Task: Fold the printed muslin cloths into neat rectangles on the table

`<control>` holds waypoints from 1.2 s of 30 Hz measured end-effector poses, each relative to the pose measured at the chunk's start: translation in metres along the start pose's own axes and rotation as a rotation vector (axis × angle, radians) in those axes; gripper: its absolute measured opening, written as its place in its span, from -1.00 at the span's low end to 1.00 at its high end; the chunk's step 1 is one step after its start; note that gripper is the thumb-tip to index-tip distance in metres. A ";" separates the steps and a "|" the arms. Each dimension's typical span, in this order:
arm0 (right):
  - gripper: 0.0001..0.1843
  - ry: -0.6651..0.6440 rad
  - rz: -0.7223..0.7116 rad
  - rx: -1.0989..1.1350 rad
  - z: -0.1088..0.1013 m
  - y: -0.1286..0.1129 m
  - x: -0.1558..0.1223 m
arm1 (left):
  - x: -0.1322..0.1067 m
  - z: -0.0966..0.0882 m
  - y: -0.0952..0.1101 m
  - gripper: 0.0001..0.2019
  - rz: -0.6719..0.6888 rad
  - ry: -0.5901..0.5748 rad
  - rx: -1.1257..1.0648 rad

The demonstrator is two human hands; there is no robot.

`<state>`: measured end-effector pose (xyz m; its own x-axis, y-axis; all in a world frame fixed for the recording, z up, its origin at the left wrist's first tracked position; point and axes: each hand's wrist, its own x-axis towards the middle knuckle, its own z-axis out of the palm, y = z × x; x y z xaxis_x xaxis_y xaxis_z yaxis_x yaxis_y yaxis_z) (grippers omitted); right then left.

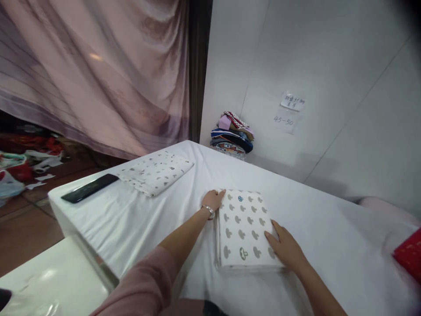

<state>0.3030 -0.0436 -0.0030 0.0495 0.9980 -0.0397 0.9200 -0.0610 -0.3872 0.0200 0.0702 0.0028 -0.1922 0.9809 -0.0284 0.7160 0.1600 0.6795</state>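
A folded white cloth with grey mushroom prints [245, 228] lies on the white-covered table [148, 219] in front of me. My left hand [214, 199], with a bracelet on the wrist, rests at the cloth's far left corner, fingers stretched along its edge. My right hand [285, 246] lies flat with fingers spread on the cloth's near right edge. Neither hand grips anything.
A second folded printed cloth [156, 171] lies at the far left of the table, with a black phone [89, 188] beside it near the edge. A pile of coloured fabrics [233, 134] sits against the white wall. A red item [409, 256] shows at the right edge.
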 end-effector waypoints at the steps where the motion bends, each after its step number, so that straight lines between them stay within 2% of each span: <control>1: -0.28 0.011 -0.009 -0.025 -0.003 -0.005 0.004 | 0.000 0.000 0.001 -0.61 0.004 0.003 0.007; 4: -0.29 0.098 -0.128 -0.070 -0.008 -0.029 0.014 | 0.000 0.002 0.001 -0.65 0.015 0.031 0.033; 6: -0.31 0.102 -0.254 -0.091 -0.005 -0.048 0.019 | 0.000 0.004 -0.001 -0.64 0.025 0.043 0.047; 9: -0.33 -0.051 -0.406 -0.164 0.006 -0.071 0.020 | 0.002 0.001 -0.004 -0.63 0.033 0.039 0.060; 11: -0.34 -0.140 -0.440 -0.208 0.015 -0.079 0.018 | 0.002 -0.005 -0.003 -0.66 0.021 0.045 0.065; 13: -0.32 -0.152 -0.437 -0.228 0.020 -0.080 0.016 | -0.002 -0.010 0.003 -0.74 0.040 0.111 0.073; 16: -0.33 -0.137 -0.437 -0.216 0.022 -0.077 0.012 | -0.016 -0.011 0.018 -0.73 0.267 0.228 0.118; 18: -0.34 -0.137 -0.440 -0.198 0.020 -0.076 0.012 | -0.027 -0.005 0.025 -0.62 0.453 0.198 0.175; 19: -0.34 -0.149 -0.439 -0.189 0.018 -0.076 0.012 | -0.031 0.000 0.026 -0.56 0.494 0.147 0.207; 23: -0.33 -0.219 -0.414 -0.156 0.004 -0.083 0.029 | -0.039 0.017 0.020 -0.44 0.410 -0.027 0.307; 27: -0.31 -0.073 -0.385 -0.178 -0.008 -0.083 0.065 | -0.037 0.022 0.009 -0.40 0.397 -0.026 0.324; 31: -0.30 -0.084 -0.285 -0.176 0.002 -0.066 0.092 | -0.038 0.021 0.004 -0.38 0.393 -0.042 0.310; 36: -0.32 -0.074 -0.282 -0.109 0.015 -0.053 0.099 | -0.038 0.020 0.004 -0.36 0.404 -0.067 0.260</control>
<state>0.2531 0.0582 0.0004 -0.2384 0.9711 -0.0137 0.9300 0.2242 -0.2914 0.0436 0.0359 -0.0084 0.1734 0.9737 0.1475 0.8701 -0.2216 0.4403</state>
